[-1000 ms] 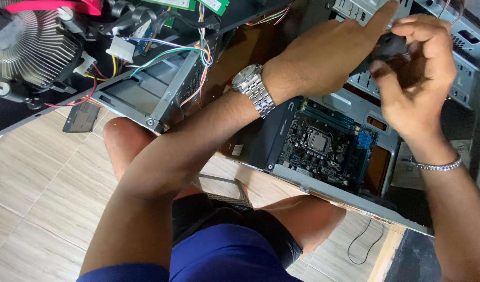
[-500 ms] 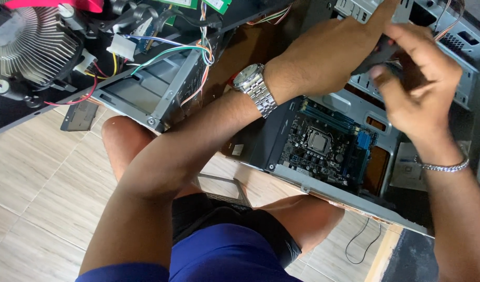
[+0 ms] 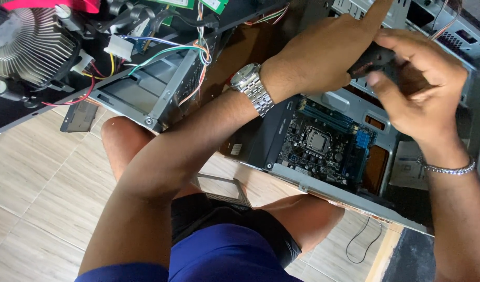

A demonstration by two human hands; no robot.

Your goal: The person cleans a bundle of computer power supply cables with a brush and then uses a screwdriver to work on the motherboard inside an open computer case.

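Tiled floor, open computer case (image 3: 355,196) lying across the person's lap.

Both hands are meeting above the case's motherboard (image 3: 323,149), closing together on one small black part (image 3: 369,58). The part is looking dark, matte and rounded; mostly hidden, so its exact shape cannot be told. Left hand (image 3: 323,57) is gripping it from the left, forefinger pointing up; right hand (image 3: 420,89) is pinching it from the right. A finned cooler fan (image 3: 28,49) is sitting well left of the case.
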